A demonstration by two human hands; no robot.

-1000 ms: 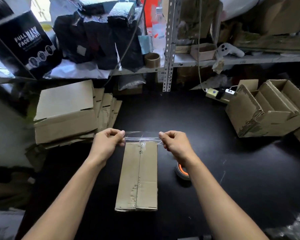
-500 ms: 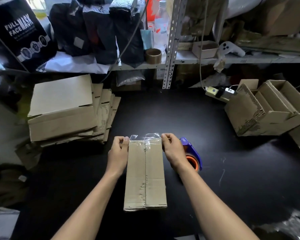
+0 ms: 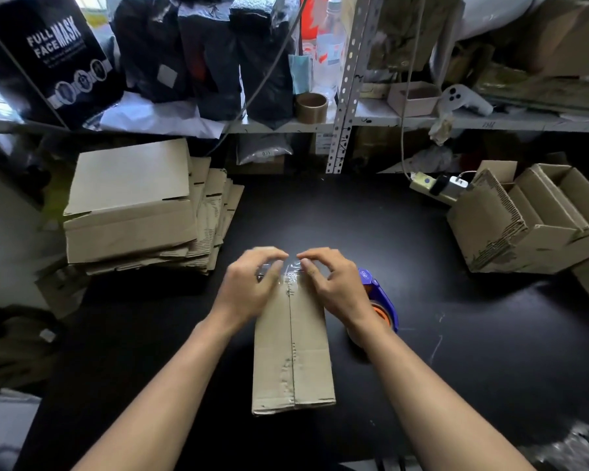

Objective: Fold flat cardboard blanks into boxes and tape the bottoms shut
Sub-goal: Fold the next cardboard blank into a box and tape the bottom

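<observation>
A folded cardboard box (image 3: 293, 348) stands bottom-up on the black table (image 3: 456, 334), its two flaps meeting in a centre seam. A strip of clear tape (image 3: 291, 271) lies across the far end of the seam. My left hand (image 3: 249, 287) and my right hand (image 3: 330, 283) rest on top of that far end, thumbs and fingertips pressing the tape down from both sides. A purple tape dispenser with an orange core (image 3: 378, 300) sits just right of the box, partly hidden by my right wrist.
A stack of flat cardboard blanks (image 3: 133, 205) lies at the left. Assembled open boxes (image 3: 531, 219) stand at the right. A metal shelf (image 3: 354, 120) crowded with bags, a bottle and a tape roll runs along the back, above a power strip (image 3: 436, 185).
The taut tape strip held between both hands came down onto the box's far end. My hands moved from the box's sides onto its top, pressing the tape.
</observation>
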